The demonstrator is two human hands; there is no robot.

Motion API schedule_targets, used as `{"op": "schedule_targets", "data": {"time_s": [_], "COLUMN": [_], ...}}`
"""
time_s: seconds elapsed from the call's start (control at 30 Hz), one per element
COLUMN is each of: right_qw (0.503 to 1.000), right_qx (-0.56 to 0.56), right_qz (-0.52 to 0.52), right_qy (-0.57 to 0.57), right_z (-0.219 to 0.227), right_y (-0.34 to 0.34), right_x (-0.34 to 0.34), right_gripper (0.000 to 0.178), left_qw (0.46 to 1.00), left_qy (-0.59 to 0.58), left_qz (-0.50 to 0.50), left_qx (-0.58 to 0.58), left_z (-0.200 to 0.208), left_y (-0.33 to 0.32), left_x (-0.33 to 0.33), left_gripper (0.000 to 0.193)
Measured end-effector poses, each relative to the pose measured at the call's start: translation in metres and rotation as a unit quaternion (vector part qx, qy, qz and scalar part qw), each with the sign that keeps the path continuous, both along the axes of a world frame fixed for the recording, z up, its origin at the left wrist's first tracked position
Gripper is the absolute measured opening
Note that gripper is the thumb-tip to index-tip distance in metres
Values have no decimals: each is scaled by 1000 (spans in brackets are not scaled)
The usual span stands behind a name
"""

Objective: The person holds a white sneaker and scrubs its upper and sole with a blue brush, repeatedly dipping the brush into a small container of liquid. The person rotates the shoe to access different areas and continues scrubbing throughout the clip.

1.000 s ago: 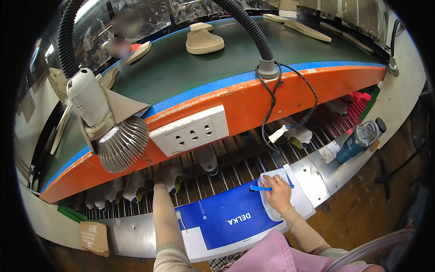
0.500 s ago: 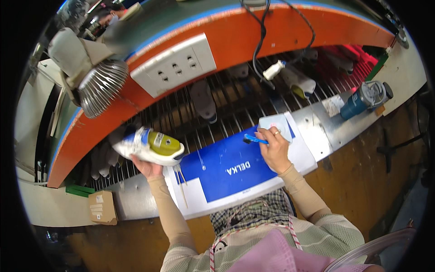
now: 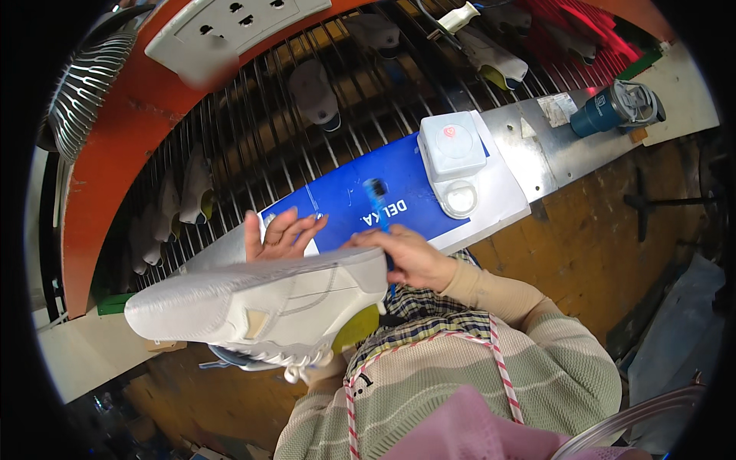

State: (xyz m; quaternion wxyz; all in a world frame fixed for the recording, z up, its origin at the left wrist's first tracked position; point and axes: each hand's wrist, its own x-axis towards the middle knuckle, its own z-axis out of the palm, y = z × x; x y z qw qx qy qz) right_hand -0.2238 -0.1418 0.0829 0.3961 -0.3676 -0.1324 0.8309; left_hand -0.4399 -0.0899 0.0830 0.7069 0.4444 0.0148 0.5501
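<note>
A white sneaker (image 3: 284, 295) is tilted sole-up close in front of me, its laces hanging below and an olive patch near the heel. My right hand (image 3: 410, 257) grips its heel end and also holds a thin blue brush (image 3: 381, 215) whose dark bristle end points away, blurred. Behind the shoe's sole, my left hand (image 3: 284, 234) has its fingers stretched apart; its palm is partly hidden by the shoe. A blue sheet (image 3: 360, 165) lies beyond the hands, and a white lidded container (image 3: 454, 149) with a round opening on its near side stands on it.
A rack of metal bars (image 3: 253, 138) holds several shoes (image 3: 314, 92) under the orange bench edge (image 3: 115, 161). To the right, a teal tumbler (image 3: 606, 111) stands on the metal ledge (image 3: 521, 153). Upper left are a socket panel (image 3: 222, 34) and a ribbed metal lamp (image 3: 92, 84).
The sneaker came from the far left toward me and was turned over, its heel now in my right hand. That hand left the container with the brush. My left hand's fingers opened.
</note>
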Motion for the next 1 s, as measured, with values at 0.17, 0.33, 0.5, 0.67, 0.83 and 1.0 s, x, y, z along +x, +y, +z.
{"op": "schedule_targets", "data": {"time_s": [0.17, 0.33, 0.5, 0.67, 0.83, 1.0], "right_qw": [927, 806, 731, 598, 471, 421], "right_qx": [236, 331, 384, 307, 318, 327], "right_qz": [-74, 6, -107, -66, -63, -47], "right_qy": [-280, -491, -554, -738, -820, -845], "right_z": [5, 12, 17, -5, -37, -49], "right_y": [8, 1, -14, -47, -58, -49], "right_x": [33, 50, 110, 155, 158, 151], "right_gripper": [32, 34, 41, 23, 14, 9], "left_qw": [863, 951, 944, 949, 976, 962], "left_qy": [69, -4, -103, -147, 24, 200], "left_qz": [208, 46, -18, -12, 69, 188], "left_qx": [-456, -305, -314, -278, -206, -5], "left_z": [-61, -122, -127, -117, -96, -72], "left_y": [-79, -87, -69, -37, -19, -24], "left_x": [-24, -26, -26, -28, -35, -43], "left_gripper": [84, 69, 68, 87, 89, 65]}}
